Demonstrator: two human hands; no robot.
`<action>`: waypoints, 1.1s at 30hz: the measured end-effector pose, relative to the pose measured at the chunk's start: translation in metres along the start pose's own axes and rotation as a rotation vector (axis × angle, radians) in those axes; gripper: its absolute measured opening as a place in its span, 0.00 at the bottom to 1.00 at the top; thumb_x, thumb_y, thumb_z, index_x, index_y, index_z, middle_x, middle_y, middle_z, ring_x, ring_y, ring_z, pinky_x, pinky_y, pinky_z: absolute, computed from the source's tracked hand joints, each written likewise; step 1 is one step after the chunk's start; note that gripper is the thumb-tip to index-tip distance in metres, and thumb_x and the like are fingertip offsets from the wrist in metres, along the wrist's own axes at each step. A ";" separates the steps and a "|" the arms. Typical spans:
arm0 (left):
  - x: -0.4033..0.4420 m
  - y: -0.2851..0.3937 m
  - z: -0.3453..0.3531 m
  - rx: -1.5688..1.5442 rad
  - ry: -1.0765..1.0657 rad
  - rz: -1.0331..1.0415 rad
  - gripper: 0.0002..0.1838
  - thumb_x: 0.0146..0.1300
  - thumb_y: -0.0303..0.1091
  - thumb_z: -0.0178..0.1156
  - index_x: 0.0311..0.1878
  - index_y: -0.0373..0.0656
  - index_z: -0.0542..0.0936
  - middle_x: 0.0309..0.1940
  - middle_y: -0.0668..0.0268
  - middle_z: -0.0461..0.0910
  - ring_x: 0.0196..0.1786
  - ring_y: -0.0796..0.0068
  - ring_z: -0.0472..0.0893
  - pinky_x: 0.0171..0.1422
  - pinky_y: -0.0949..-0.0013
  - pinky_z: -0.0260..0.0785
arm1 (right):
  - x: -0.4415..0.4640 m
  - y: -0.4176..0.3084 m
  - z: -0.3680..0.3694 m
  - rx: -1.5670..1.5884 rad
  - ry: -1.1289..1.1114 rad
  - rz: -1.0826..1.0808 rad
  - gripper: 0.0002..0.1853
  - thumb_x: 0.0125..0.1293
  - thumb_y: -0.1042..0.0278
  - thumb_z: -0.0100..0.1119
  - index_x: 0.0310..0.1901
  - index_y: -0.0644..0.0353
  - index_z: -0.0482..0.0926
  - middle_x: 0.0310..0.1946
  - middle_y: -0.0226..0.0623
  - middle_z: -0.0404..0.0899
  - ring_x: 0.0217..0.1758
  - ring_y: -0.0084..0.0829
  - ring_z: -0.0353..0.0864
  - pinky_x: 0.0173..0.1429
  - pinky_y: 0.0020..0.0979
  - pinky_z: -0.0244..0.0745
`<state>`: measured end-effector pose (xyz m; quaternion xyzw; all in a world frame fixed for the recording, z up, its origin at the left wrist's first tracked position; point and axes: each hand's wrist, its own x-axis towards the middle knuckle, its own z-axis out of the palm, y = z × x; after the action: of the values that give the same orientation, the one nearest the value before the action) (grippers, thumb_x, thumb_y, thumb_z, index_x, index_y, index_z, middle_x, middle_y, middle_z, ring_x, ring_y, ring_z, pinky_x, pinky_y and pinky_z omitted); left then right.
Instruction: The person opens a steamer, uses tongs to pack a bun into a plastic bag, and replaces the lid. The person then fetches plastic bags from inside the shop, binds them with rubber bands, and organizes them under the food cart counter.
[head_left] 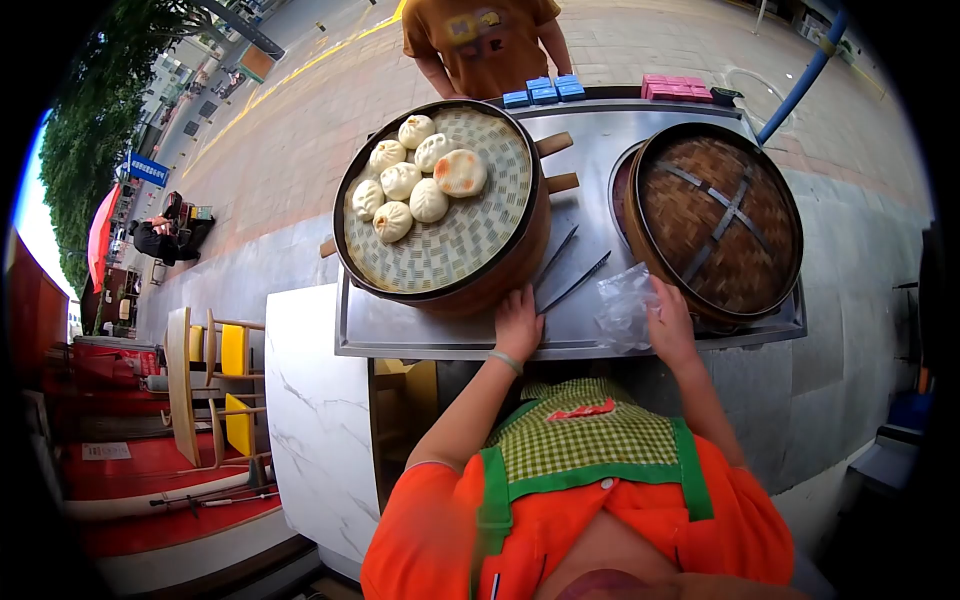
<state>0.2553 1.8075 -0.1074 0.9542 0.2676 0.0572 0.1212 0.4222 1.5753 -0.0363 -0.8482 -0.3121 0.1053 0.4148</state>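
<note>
In the head view, I have my left hand (517,322) low at the front edge of the metal counter (580,160), its fingers at the near end of the black tongs (577,283); I cannot tell whether they are closed on them. The two arms of the tongs are spread and point up and away from that hand. My right hand (672,322) pinches a crumpled clear plastic bag (622,308), which hangs on its left side, between my two hands. Up and to the left of my left hand is the round steamer (505,270), with a patterned liner (455,245) inside. Seven white steamed buns (400,181) sit grouped toward its far left part, with one flat, browned bun (460,173) at their right. Just beyond my right hand is a second steamer (650,250) under a woven bamboo lid (735,210) crossed by metal strips. Past both hands, at the far edge of the counter, are blue boxes (543,91) and pink boxes (675,87), and a person in a brown T-shirt (482,45) stands behind the round steamer.
</note>
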 end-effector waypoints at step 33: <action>-0.015 -0.195 -0.257 -1.228 -0.182 -0.390 0.15 0.71 0.33 0.50 0.55 0.35 0.73 0.30 0.70 0.76 0.17 0.91 0.64 0.18 0.85 0.55 | 0.037 -0.055 0.088 -0.224 0.124 0.033 0.09 0.65 0.66 0.53 0.44 0.59 0.77 0.39 0.45 0.73 0.42 0.48 0.76 0.46 0.44 0.73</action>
<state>0.1009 2.0126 0.0889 0.6461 0.3432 0.0959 0.6750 0.3881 1.6798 -0.0472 -0.8992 -0.2818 0.0237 0.3340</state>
